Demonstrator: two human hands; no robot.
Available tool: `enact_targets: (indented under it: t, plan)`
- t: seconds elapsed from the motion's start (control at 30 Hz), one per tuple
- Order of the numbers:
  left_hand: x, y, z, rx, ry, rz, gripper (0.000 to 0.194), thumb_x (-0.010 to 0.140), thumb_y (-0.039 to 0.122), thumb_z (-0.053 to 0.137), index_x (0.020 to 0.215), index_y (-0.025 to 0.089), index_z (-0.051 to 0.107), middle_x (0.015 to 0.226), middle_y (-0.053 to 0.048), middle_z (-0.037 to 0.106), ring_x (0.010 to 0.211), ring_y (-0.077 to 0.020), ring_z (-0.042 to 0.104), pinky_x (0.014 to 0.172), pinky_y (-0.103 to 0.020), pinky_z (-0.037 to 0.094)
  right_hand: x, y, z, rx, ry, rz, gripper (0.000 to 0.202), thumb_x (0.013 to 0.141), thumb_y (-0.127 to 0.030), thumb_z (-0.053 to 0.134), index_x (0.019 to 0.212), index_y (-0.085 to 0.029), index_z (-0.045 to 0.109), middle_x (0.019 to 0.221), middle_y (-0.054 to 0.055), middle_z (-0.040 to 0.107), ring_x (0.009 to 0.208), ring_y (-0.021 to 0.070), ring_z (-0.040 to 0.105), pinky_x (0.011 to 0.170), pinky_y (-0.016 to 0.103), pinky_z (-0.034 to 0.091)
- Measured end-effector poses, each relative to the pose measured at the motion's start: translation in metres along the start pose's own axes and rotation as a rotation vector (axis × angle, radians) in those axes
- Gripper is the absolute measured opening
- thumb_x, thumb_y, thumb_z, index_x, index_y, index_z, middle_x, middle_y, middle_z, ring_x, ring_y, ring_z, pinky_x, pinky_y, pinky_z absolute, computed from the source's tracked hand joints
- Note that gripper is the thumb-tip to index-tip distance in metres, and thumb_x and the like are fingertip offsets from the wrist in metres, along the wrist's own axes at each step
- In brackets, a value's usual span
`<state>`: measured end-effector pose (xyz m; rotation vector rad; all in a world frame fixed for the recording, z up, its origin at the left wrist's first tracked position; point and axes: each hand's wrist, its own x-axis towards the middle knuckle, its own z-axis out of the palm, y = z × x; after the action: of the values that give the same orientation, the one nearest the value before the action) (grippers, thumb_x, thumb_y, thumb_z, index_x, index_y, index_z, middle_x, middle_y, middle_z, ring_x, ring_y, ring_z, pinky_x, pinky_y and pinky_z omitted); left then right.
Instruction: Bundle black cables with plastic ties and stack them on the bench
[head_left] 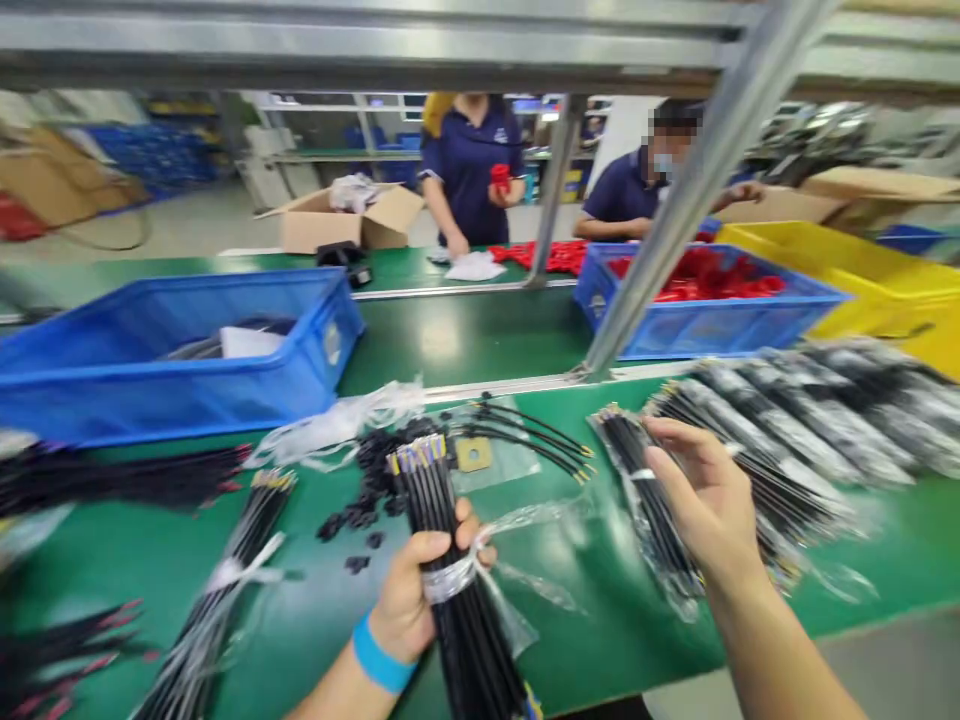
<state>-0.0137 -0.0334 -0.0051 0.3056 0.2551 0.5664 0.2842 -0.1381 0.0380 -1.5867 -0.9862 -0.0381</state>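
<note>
My left hand (420, 590), with a blue band at the wrist, is closed around a bundle of black cables (427, 500). The bundle stands tilted, its metal-tipped ends pointing away from me, and a clear plastic strip (450, 580) wraps its middle. My right hand (709, 490) is open, thumb and fingers apart, over the right side of the bench. Beside its fingers lies a plastic-wrapped cable bundle (649, 500) with a white tie; I cannot tell whether they touch. Small black plastic parts (375, 470) are heaped just beyond the held bundle.
Another tied cable bundle (232, 570) lies at left, and several wrapped bundles (802, 410) at right. Loose cables (532, 430) lie mid-bench. Behind are a blue bin (300, 390), a blue bin of red parts (697, 335) and a slanted metal post (675, 220). Two people work across.
</note>
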Motion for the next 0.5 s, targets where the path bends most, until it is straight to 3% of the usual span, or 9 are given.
enact_targets:
  t: [0.07, 0.1, 0.17, 0.23, 0.37, 0.5]
  plan:
    - [0.002, -0.005, -0.003, 0.005, 0.016, -0.066, 0.032, 0.067, 0.019, 0.091, 0.093, 0.017, 0.073, 0.074, 0.002, 0.066, 0.076, -0.0134, 0.068, 0.081, -0.027, 0.061, 0.023, 0.028, -0.051, -0.427, -0.098, 0.019, 0.037, 0.095, -0.057, 0.058, 0.109, -0.025, 0.071, 0.124, 0.010, 0.073, 0.119, 0.0292, 0.066, 0.109, 0.049, 0.048]
    - [0.003, -0.008, -0.004, 0.016, 0.034, -0.096, 0.033, 0.066, 0.020, 0.093, 0.092, 0.017, 0.073, 0.073, 0.002, 0.065, 0.075, -0.0130, 0.067, 0.081, -0.027, 0.061, 0.038, 0.045, -0.077, -0.557, -0.076, 0.081, 0.038, 0.094, -0.055, 0.058, 0.110, -0.024, 0.071, 0.121, 0.012, 0.074, 0.116, 0.0308, 0.067, 0.107, 0.049, 0.049]
    - [0.003, -0.014, -0.006, 0.061, 0.092, -0.144, 0.037, 0.062, 0.021, 0.096, 0.092, 0.017, 0.074, 0.072, 0.002, 0.064, 0.072, -0.0124, 0.065, 0.078, -0.027, 0.061, 0.067, 0.079, -0.123, -0.717, -0.048, 0.215, 0.038, 0.093, -0.048, 0.059, 0.113, -0.018, 0.071, 0.117, 0.018, 0.074, 0.112, 0.0348, 0.068, 0.101, 0.051, 0.051]
    - [0.005, -0.018, -0.010, 0.111, 0.173, -0.168, 0.041, 0.058, 0.020, 0.097, 0.092, 0.017, 0.074, 0.071, 0.002, 0.063, 0.071, -0.0131, 0.065, 0.075, -0.027, 0.062, 0.091, 0.111, -0.152, -0.835, -0.107, 0.339, 0.031, 0.089, -0.043, 0.066, 0.102, -0.016, 0.073, 0.103, 0.019, 0.076, 0.102, 0.0362, 0.071, 0.093, 0.050, 0.054]
    - [0.012, -0.020, -0.022, 0.159, 0.346, -0.192, 0.042, 0.061, 0.016, 0.091, 0.098, 0.017, 0.070, 0.076, 0.002, 0.061, 0.077, -0.0161, 0.065, 0.078, -0.031, 0.062, 0.103, 0.155, -0.164, -0.938, -0.357, 0.442, 0.027, 0.089, -0.044, 0.075, 0.090, -0.018, 0.072, 0.086, 0.007, 0.075, 0.085, 0.0242, 0.072, 0.088, 0.042, 0.056]
    - [0.018, -0.022, -0.021, 0.181, 0.461, -0.163, 0.046, 0.059, 0.017, 0.088, 0.100, 0.019, 0.065, 0.075, 0.002, 0.058, 0.072, -0.0163, 0.064, 0.072, -0.032, 0.061, 0.093, 0.166, -0.165, -1.020, -0.416, 0.389, 0.045, 0.088, -0.047, 0.076, 0.119, -0.013, 0.071, 0.113, 0.015, 0.075, 0.103, 0.0271, 0.071, 0.095, 0.042, 0.054]
